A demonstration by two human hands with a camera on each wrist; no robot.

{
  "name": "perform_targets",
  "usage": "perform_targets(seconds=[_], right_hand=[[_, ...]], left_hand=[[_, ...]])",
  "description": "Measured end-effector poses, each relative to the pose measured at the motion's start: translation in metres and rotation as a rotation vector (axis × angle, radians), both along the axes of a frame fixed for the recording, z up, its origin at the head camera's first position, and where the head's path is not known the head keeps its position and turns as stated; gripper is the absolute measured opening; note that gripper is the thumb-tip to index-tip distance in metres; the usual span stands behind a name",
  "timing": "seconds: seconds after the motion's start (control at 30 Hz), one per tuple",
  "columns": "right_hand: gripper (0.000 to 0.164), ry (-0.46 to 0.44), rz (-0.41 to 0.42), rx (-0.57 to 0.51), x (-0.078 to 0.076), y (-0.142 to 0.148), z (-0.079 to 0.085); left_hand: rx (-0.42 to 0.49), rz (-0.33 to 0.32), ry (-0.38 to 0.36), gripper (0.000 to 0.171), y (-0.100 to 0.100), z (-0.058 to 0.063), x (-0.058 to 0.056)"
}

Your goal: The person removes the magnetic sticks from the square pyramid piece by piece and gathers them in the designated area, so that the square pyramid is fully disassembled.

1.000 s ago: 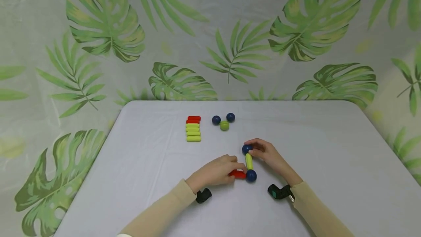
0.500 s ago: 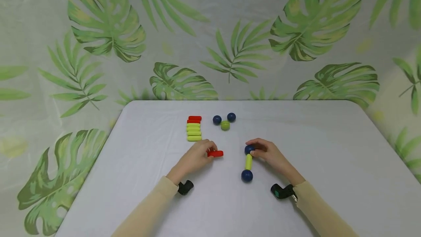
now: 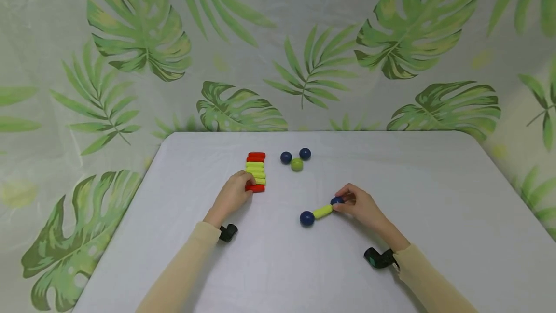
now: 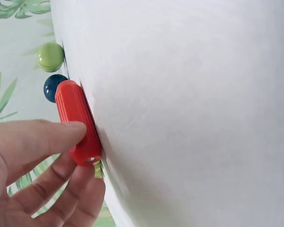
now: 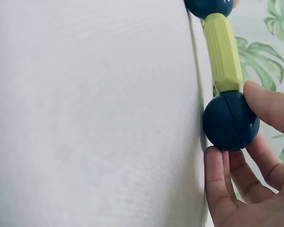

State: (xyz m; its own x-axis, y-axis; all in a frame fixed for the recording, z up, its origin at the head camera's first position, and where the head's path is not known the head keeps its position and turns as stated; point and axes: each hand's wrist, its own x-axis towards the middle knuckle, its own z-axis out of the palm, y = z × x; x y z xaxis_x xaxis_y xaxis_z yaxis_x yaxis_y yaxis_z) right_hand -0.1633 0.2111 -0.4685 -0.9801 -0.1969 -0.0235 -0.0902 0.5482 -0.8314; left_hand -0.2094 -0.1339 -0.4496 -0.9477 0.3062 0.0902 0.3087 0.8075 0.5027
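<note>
My left hand (image 3: pixel 233 192) pinches a red rod (image 4: pixel 78 118) between thumb and fingers, at the near end of a row of rods. That row holds several yellow-green rods (image 3: pixel 255 164) with red rods (image 3: pixel 257 155) at its far end; my fingers cover part of it. On the right, my right hand (image 3: pixel 359 206) grips a dark blue ball (image 5: pixel 231 121). A yellow-green rod (image 5: pixel 222 52) joins this ball to a second dark blue ball (image 3: pixel 307 219), so the three form a dumbbell shape slanting toward the table's middle.
Beyond the hands, two loose dark blue balls (image 3: pixel 305 153) and a green ball (image 3: pixel 297 164) sit close together to the right of the rod row. The white table (image 3: pixel 417 173) ends at a leaf-patterned cloth backdrop (image 3: pixel 312 62).
My left hand has carried the red rod away from the blue ball, leftward to the rod row. My right hand has turned the joined balls and rod, swinging the free ball left.
</note>
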Motion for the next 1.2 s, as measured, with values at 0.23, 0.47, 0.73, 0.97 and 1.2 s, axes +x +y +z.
perform_targets(seconds=[0.23,0.47,0.73,0.97,1.2], right_hand=[[0.027,-0.011,-0.02,0.044,0.008,0.0,-0.001],[0.032,-0.01,0.022,0.012,0.014,0.004,0.0],[0.032,0.01,0.105,-0.027,0.016,0.009,0.002],[0.031,0.01,0.128,-0.027,0.017,0.009,0.0],[0.032,-0.005,0.087,-0.021,0.016,0.007,0.0]], left_hand=[[-0.067,0.022,0.045,0.02,-0.001,-0.001,-0.004],[0.033,-0.155,0.017,0.025,0.019,0.006,0.011],[-0.014,-0.47,-0.195,0.042,0.077,-0.001,0.044],[-0.168,-0.525,-0.015,0.028,0.094,-0.001,0.046],[0.044,-0.3,-0.09,0.031,0.09,-0.003,0.021]])
